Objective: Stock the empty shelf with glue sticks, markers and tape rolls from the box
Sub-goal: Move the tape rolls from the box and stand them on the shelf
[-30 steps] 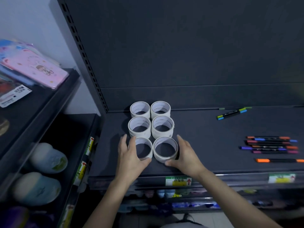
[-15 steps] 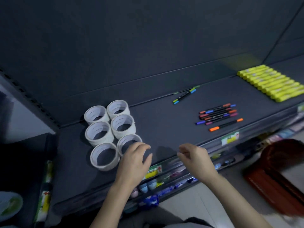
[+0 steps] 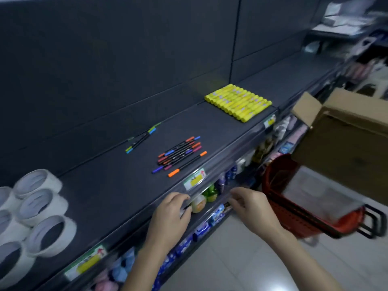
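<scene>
Moved: left hand (image 3: 170, 217) and right hand (image 3: 252, 204) have left the tape rolls (image 3: 42, 206) for the shelf (image 3: 117, 185) front edge.
Shelf: dark, stocked.
Cardboard box (image 3: 352, 143): open, right, above a red basket (image 3: 294, 215).
Tape rolls: white cluster, far left.
Glue sticks (image 3: 238, 102): yellow row, right end.
Markers (image 3: 179, 153): mid-shelf.
Hands: both loosely curled, empty.

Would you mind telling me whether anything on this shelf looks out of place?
Yes: two green-and-blue markers lie by the back of the shelf, apart from the main marker bundle, and one orange-capped marker sits loose in front of it. The glue sticks and tape rolls look tidy.
</scene>
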Motion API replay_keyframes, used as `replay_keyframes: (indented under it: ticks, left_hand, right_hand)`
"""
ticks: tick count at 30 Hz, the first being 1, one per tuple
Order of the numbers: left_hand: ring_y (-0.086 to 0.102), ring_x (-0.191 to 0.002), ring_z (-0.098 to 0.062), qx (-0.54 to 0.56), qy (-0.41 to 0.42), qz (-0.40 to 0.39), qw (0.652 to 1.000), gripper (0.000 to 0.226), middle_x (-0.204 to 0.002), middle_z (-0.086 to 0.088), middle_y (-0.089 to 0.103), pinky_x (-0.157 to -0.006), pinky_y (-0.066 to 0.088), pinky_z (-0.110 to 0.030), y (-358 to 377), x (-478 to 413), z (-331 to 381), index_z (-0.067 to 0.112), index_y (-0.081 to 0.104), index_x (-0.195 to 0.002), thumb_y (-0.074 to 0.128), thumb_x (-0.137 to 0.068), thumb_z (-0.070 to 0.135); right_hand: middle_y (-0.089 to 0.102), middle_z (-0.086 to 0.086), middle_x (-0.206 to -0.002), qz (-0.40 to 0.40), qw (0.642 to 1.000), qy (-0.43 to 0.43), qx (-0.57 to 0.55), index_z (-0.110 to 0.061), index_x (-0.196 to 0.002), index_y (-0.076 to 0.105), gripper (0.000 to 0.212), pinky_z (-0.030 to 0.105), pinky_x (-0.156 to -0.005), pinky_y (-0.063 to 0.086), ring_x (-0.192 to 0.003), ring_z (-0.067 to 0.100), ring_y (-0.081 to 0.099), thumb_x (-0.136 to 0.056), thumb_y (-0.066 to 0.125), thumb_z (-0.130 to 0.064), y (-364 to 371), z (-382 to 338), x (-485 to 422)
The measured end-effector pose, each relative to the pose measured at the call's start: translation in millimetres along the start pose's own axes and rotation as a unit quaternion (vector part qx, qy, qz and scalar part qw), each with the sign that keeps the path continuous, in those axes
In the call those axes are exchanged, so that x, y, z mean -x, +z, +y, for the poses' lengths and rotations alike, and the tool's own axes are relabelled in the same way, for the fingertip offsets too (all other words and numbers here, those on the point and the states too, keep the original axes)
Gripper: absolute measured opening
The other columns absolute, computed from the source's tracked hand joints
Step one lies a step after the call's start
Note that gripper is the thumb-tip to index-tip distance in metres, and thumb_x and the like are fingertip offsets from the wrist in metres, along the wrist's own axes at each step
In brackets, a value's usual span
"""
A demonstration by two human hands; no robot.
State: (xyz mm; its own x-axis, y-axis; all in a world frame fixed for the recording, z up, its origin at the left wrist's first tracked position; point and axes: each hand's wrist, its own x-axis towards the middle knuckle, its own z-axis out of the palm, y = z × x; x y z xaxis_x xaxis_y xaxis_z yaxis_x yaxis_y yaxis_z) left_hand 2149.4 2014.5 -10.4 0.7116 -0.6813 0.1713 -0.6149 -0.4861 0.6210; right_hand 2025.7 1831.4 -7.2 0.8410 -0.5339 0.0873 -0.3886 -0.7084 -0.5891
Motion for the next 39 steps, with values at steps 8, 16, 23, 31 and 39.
replay_keyframes:
  ticks: [8,16,23,31,39]
  left_hand:
    - [0.059,-0.098,-0.015,0.012,0.075,-0.084,0.994,0.023,-0.108,0.003,0.06,-0.088,0.048,-0.028,101.6,-56.1,106.9,0.012,0.067,-0.108,0.063,-0.087,0.018]
    - [0.052,-0.098,-0.002,0.027,0.2,-0.16,0.966,0.025,-0.112,0.01,0.056,-0.088,0.043,-0.017,162.2,-130.8,190.8,0.015,0.064,-0.115,0.06,-0.091,0.02]
    - [0.055,-0.105,-0.009,0.042,0.288,-0.176,0.94,0.025,-0.113,0.006,0.057,-0.087,0.041,-0.018,213.4,-218.0,249.1,0.014,0.064,-0.115,0.06,-0.091,0.021]
    - [0.053,-0.11,-0.008,0.06,0.363,-0.205,0.907,0.027,-0.117,0.008,0.057,-0.086,0.034,-0.013,256.3,-305.9,303.0,0.016,0.062,-0.118,0.058,-0.092,0.023]
    - [0.055,-0.107,-0.012,0.06,0.395,-0.243,0.884,0.024,-0.111,0.006,0.06,-0.089,0.047,-0.029,298.7,-365.3,335.9,0.016,0.064,-0.113,0.06,-0.091,0.024]
  right_hand:
    - [0.072,0.006,-0.084,0.067,0.994,0.084,0.013,-0.005,-0.095,0.069,0.012,0.036,-0.068,0.052,-0.075,0.02,0.065,-0.088,0.064,-0.014,-91.7,106.4,24.5]
    - [0.073,0.0,-0.09,0.188,0.966,0.179,0.017,-0.011,-0.103,0.072,0.019,0.028,-0.074,0.054,-0.083,0.015,0.068,-0.086,0.066,-0.017,-155.7,187.4,26.4]
    - [0.072,0.0,-0.098,0.237,0.946,0.219,0.02,-0.011,-0.114,0.068,0.026,0.017,-0.08,0.049,-0.091,0.01,0.066,-0.089,0.064,-0.019,-202.4,235.8,-10.6]
    - [0.07,0.001,-0.103,0.268,0.919,0.28,0.072,-0.013,-0.112,0.068,0.025,0.024,-0.083,0.05,-0.096,0.016,0.064,-0.09,0.062,-0.021,-254.8,274.1,-68.3]
    - [0.065,0.006,-0.106,0.256,0.878,0.379,0.143,-0.01,-0.106,0.066,0.025,0.036,-0.077,0.051,-0.095,0.025,0.059,-0.094,0.054,-0.028,-292.4,341.9,-105.5]
